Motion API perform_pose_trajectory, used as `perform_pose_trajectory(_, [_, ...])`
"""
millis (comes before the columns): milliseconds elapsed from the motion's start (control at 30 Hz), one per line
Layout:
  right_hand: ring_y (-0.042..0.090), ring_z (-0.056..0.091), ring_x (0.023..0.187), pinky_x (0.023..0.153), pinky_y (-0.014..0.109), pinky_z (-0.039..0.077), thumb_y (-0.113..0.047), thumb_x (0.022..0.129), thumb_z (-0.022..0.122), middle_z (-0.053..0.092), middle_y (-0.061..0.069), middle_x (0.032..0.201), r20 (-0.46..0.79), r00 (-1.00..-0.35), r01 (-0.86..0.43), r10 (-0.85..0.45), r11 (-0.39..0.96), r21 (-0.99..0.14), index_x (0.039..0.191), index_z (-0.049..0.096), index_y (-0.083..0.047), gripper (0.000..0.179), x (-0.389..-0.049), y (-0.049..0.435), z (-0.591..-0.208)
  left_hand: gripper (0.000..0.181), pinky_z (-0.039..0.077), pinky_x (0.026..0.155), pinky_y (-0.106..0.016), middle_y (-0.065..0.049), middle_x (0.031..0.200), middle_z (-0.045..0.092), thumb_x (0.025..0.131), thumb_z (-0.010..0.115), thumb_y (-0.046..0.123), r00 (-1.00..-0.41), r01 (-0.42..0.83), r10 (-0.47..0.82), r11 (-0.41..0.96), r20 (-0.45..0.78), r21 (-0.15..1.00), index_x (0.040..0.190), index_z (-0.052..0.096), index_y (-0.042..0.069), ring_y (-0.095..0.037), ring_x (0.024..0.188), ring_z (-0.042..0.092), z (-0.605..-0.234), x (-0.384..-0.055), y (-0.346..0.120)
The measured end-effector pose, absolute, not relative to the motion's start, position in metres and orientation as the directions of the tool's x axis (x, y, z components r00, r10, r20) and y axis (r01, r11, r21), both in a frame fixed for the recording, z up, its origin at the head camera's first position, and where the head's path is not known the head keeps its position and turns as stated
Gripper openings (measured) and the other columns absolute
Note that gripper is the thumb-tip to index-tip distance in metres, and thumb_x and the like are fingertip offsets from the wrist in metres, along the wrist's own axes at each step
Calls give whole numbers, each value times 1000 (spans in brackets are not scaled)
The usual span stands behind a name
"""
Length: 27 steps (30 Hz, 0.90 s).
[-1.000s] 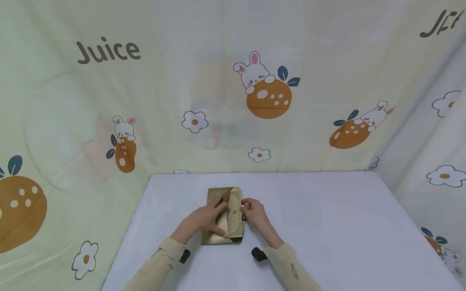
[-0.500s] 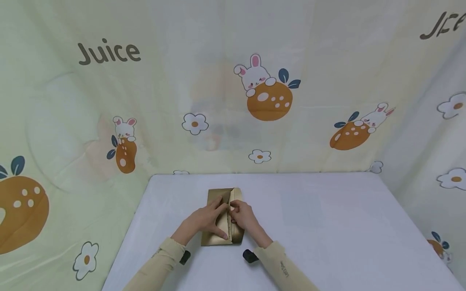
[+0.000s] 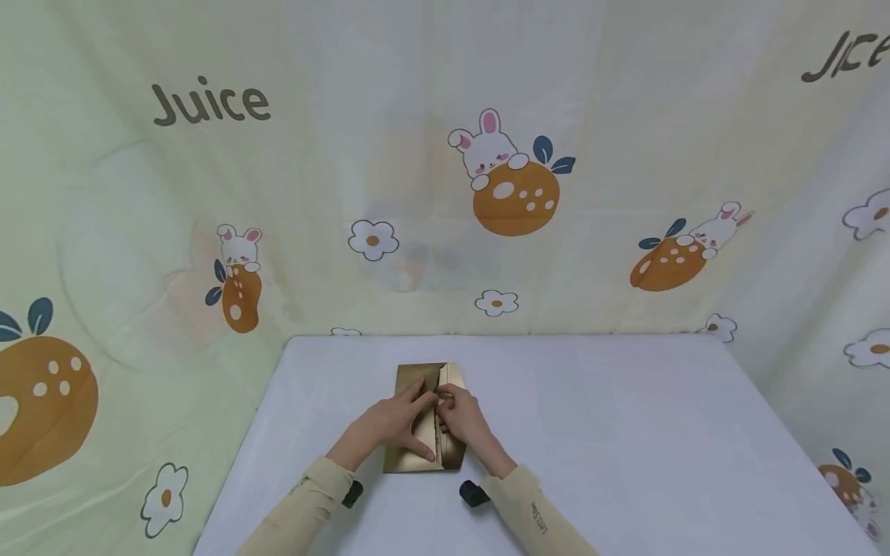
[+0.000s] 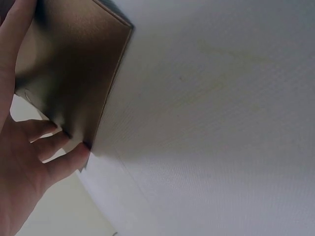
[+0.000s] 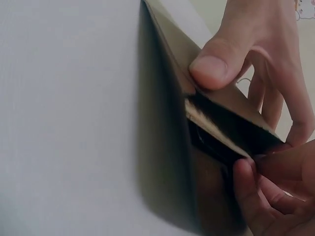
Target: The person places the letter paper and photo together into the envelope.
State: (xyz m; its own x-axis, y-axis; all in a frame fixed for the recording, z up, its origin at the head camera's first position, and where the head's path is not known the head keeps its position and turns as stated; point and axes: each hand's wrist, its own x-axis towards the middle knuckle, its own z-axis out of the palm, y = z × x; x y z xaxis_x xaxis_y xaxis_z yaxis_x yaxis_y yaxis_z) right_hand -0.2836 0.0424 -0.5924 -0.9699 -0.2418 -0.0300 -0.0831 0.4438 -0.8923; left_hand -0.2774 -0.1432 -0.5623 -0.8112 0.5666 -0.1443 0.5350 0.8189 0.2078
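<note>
A gold-brown, leather-like cover [image 3: 419, 371] with a flap [image 3: 452, 455] along its right side lies on the table. Stitching runs along its edge in the left wrist view. Spread over its middle, my left hand [image 3: 386, 423] presses it with thumb and fingers extended. My right hand [image 3: 464, 421] pinches the raised flap near its middle. Close up in the right wrist view, the left thumb [image 5: 211, 69] rests on the cover, and a thin pale layer [image 5: 214, 125] shows in a dark gap beside the right fingertips [image 5: 244, 172]. Fingers partly hide what lies inside.
A white-covered table [image 3: 612, 432] extends to both sides of the cover. Behind it hangs a pale curtain [image 3: 313, 177] printed with rabbits, oranges and flowers. Black wrist-worn devices [image 3: 474, 494] sit beside the sleeves.
My right hand has moved left from the outer side to the middle. The patterned strip that faced up has turned up on edge and is barely visible. The left hand has stayed put.
</note>
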Motion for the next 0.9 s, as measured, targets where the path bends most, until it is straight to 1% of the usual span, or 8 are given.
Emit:
perform_pose_trajectory(200, [18, 66, 64, 57, 29, 55, -9, 100, 57, 71, 15, 97, -70, -985, 1, -158, 399, -917, 134, 55, 3, 37, -276, 65, -587, 106, 56, 81, -46, -25, 164, 23, 65, 75, 78, -803, 543, 574, 815, -158, 201, 152, 38, 29, -42, 129, 55, -560, -279, -137])
perform_pose_trajectory(367, [17, 63, 62, 57, 31, 55, -11, 100, 58, 69, 17, 94, -69, -996, 43, -62, 346, -937, 130, 58, 3, 33, -268, 96, -586, 107, 54, 77, -40, -23, 164, 25, 66, 74, 78, -810, 546, 557, 830, -185, 109, 155, 38, 30, -40, 132, 53, -558, -281, -134])
perform_pose_trajectory(433, [15, 62, 61, 57, 30, 55, -10, 100, 58, 68, 17, 93, -71, -997, 56, -33, 344, -937, 130, 58, 3, 33, -265, 108, -589, 110, 52, 71, -36, -23, 164, 26, 66, 73, 79, -809, 554, 555, 830, -192, 66, 157, 35, 29, -41, 135, 51, -559, -281, -134])
perform_pose_trajectory(533, [15, 63, 64, 58, 29, 55, -10, 100, 58, 68, 19, 97, -79, -997, 78, 11, 335, -939, 131, 58, 3, 33, -261, 129, -592, 117, 52, 71, -36, -23, 163, 27, 65, 74, 79, -811, 551, 551, 832, -195, 58, 158, 30, 24, -42, 142, 43, -559, -282, -135])
perform_pose_trajectory(633, [16, 65, 69, 60, 29, 56, -10, 101, 58, 67, 20, 101, -89, -995, 97, 39, 330, -939, 133, 56, 3, 35, -258, 149, -592, 121, 56, 78, -40, -22, 164, 27, 64, 75, 79, -818, 539, 542, 839, -193, 70, 157, 28, 19, -41, 146, 38, -560, -284, -135])
perform_pose_trajectory(733, [16, 65, 69, 60, 28, 56, -11, 101, 57, 66, 21, 101, -97, -994, 110, 53, 346, -932, 134, 55, 3, 36, -255, 168, -590, 121, 55, 88, -46, -21, 165, 25, 63, 75, 79, -824, 522, 531, 847, -197, 101, 157, 28, 19, -40, 147, 35, -562, -286, -136])
perform_pose_trajectory(833, [17, 66, 70, 61, 28, 56, -13, 102, 56, 65, 21, 105, -99, -993, 114, 58, 394, -912, 136, 54, 2, 37, -254, 184, -588, 118, 52, 96, -51, -20, 165, 24, 66, 76, 77, -824, 515, 538, 842, -180, 162, 157, 29, 19, -42, 148, 34, -565, -286, -142])
perform_pose_trajectory(900, [22, 68, 76, 65, 31, 57, -15, 102, 57, 65, 22, 109, -69, -996, 86, 53, 463, -882, 136, 54, 2, 38, -253, 194, -585, 113, 49, 100, -54, -18, 165, 25, 70, 74, 75, -831, 504, 536, 838, -148, 209, 157, 31, 18, -42, 148, 34, -565, -287, -149])
